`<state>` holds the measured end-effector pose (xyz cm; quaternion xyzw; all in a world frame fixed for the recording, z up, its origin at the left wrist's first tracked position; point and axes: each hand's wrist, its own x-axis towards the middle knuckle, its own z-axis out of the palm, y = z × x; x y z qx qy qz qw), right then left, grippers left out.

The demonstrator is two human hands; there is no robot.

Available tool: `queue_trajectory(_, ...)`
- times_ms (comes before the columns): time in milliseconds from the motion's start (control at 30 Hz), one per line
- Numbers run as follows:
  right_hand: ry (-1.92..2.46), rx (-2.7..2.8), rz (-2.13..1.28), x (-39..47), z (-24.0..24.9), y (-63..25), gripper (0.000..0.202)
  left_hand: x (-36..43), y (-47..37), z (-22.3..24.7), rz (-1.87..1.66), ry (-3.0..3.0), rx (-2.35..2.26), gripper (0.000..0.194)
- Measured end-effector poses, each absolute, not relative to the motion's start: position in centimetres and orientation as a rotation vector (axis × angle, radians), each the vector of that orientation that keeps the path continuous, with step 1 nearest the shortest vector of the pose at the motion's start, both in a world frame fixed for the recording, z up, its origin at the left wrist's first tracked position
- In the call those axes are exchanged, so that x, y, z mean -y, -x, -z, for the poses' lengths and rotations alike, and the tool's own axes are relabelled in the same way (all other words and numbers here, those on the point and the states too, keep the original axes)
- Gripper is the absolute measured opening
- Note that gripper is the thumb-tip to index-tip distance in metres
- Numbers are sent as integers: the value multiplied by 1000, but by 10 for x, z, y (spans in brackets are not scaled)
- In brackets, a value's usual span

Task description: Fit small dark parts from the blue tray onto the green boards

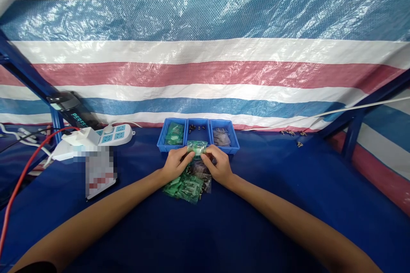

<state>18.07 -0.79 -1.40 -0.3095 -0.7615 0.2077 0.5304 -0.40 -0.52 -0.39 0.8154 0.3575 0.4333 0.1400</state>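
Between my two hands is a small green plastic bag [197,146], just in front of the middle blue bin [199,124]. My left hand [177,162] pinches its left edge and my right hand [218,164] pinches its right edge. Below my hands lies a pile of green bags [187,187], with clear bags [205,174] on its right side. The left blue bin [162,138] holds green bags. A few small dark pieces sit in the middle bin. Clear bags with small parts are in the right blue bin [235,137].
At the left are a white power strip [117,135] with plugs, a red cable [24,170], a dark bottle [75,111] and a blurred flat object [100,172]. Small brass-coloured pieces [300,144] lie at the back right. Striped sheeting hangs behind the blue table [256,230].
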Motion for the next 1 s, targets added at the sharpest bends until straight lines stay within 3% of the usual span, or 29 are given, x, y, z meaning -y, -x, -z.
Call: queue_trajectory(1000, 767, 1861, -548, 7, 17, -182, 11, 4, 4, 7, -1215, -2431, -1038, 29)
